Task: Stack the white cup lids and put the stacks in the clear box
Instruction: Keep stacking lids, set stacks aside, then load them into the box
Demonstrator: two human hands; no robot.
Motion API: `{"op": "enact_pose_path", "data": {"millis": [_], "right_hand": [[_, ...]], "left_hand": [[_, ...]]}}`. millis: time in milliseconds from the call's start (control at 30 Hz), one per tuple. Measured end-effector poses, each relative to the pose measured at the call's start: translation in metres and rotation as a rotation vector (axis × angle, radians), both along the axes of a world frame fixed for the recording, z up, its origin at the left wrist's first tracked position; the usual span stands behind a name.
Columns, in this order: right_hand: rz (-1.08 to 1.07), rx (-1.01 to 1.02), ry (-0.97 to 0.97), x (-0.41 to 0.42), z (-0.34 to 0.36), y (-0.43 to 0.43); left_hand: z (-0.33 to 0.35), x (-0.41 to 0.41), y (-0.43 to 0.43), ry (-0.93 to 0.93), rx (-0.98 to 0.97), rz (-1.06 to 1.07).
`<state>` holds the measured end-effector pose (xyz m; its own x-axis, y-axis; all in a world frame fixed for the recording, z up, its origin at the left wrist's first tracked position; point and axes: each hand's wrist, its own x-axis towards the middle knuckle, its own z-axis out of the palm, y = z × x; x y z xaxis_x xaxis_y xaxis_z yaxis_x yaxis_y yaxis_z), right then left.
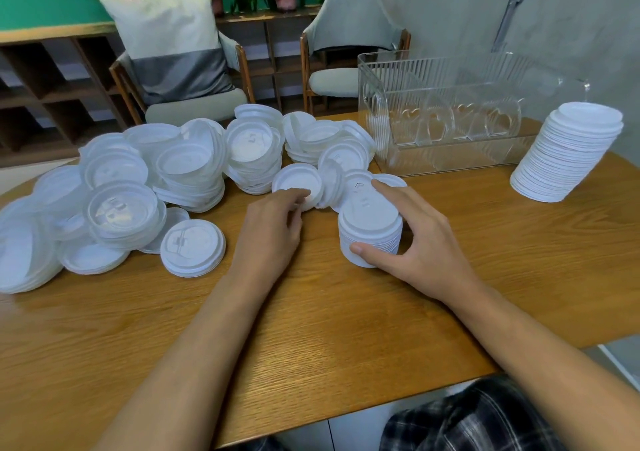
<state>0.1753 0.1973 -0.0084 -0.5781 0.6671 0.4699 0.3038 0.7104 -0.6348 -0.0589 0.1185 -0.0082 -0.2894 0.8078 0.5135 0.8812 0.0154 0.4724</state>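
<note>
the right hand (419,242) is grasping a short stack of white lids (369,229) standing on the wooden table (311,339), with the thumb pressing the near base of the stack and the index finger reaching over its far top edge. the left hand (273,229) is gripping a single lid (294,182) at its near rim, fingers curling over the edge; this lid is lying just left of the short stack, at the front edge of the loose lid pile (138,180). the pile is spreading over the left and far-centre part of the table, some lids overhanging one another and one flat lid (193,248) lying apart at its near side. the clear box (446,118) is standing at the far right, open at the top, its ribbed front wall just beyond the short stack. a tall stack of lids (568,152) is leaning slightly beside the box's right end, near the table's right edge. bare wood is lying between the short stack and the tall stack, and across the near half of the table under both forearms.
</note>
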Motion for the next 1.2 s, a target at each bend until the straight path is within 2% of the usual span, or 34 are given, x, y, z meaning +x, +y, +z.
{"op": "enact_pose_path", "data": {"millis": [400, 633, 800, 933, 1000, 1100, 1200], "right_hand": [[-0.008, -0.011, -0.029, 0.0, 0.002, -0.002], [-0.004, -0.018, -0.037, 0.0, 0.002, -0.002], [-0.002, -0.024, -0.041, 0.0, 0.003, -0.002], [-0.003, -0.022, -0.025, 0.001, 0.002, -0.002], [-0.007, -0.027, -0.023, 0.0, 0.002, -0.002], [0.006, -0.032, -0.009, 0.0, 0.001, -0.002], [0.021, -0.047, -0.005, 0.001, 0.003, -0.002]], "left_hand": [[0.003, 0.0, -0.003, 0.066, 0.045, -0.039], [0.008, 0.0, -0.005, 0.002, 0.067, -0.014], [0.015, 0.008, -0.009, -0.105, 0.211, -0.012], [0.026, 0.019, -0.015, -0.327, 0.304, -0.001], [0.031, 0.02, -0.017, -0.587, 0.255, -0.025], [0.036, 0.019, -0.018, -1.014, 0.148, -0.209], [0.038, 0.024, -0.017, -1.142, 0.049, -0.301]]}}
